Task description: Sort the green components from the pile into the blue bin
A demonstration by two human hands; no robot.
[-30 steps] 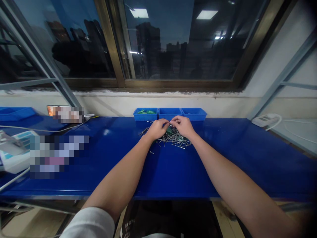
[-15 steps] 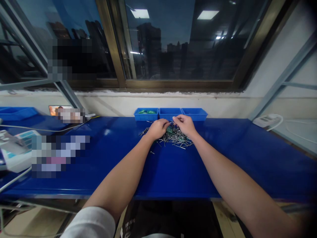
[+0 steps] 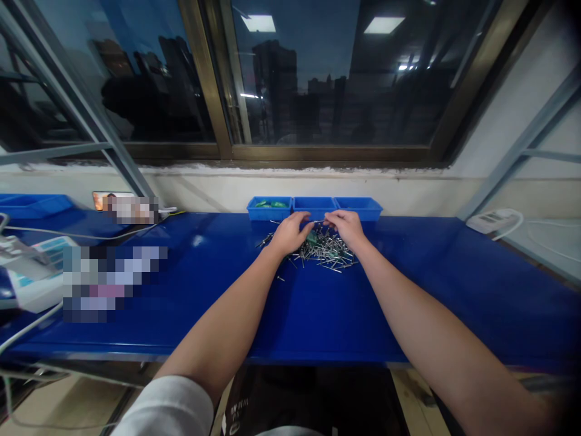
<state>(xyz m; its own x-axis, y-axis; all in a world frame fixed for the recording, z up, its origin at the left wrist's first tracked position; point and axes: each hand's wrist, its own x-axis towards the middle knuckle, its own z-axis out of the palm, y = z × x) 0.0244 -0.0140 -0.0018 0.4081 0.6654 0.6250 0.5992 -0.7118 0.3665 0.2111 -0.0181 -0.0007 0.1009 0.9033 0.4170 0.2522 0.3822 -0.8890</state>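
A heap of thin silver pins with heads, which look like blind rivets, lies on the blue table with a bit of green among it. Over its left side is my left hand, thumb and fingers apart and nothing visibly gripped. My right hand is pinched above the heap's right side, holding a small rivet that points toward my left hand. One stray rivet lies nearer to me, off the heap.
Behind the heap three joined blue bins stand by the wall; the left bin contains green pieces. A white device with a cable sits at the right. To the left are a scale-like white machine, a propped phone and another blue tray.
My hands have drawn slightly apart. The left thumb and fingers have spread, while my right hand has shifted right with the rivet.
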